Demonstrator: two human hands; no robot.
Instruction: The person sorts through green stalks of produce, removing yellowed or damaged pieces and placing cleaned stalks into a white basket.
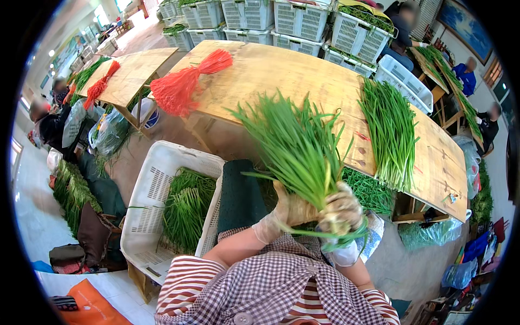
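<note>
A loose bunch of garlic chives [302, 158] is held up before my chest, leaves fanning away from me and pale stem ends towards me. My right hand [341, 209], in a soiled glove, grips it near the stem ends. Against the stems' left side lies my gloved left hand [294, 209], thumb raised; its fingertips are hidden and motion blurs it. Some long leaves hang over my right wrist. On the wooden table [284, 69] to the right lies a neat pile of chives [390, 134]. A white plastic crate [152, 191] at my left holds more chives [189, 215].
Tied red plastic strips [183, 83] overhang the table's left edge. Loose greens [367, 191] lie below the table, beside a plastic bag [430, 233]. White crates [302, 20] of greens are stacked behind. A seated person [53, 122] is at left; others sit at far right.
</note>
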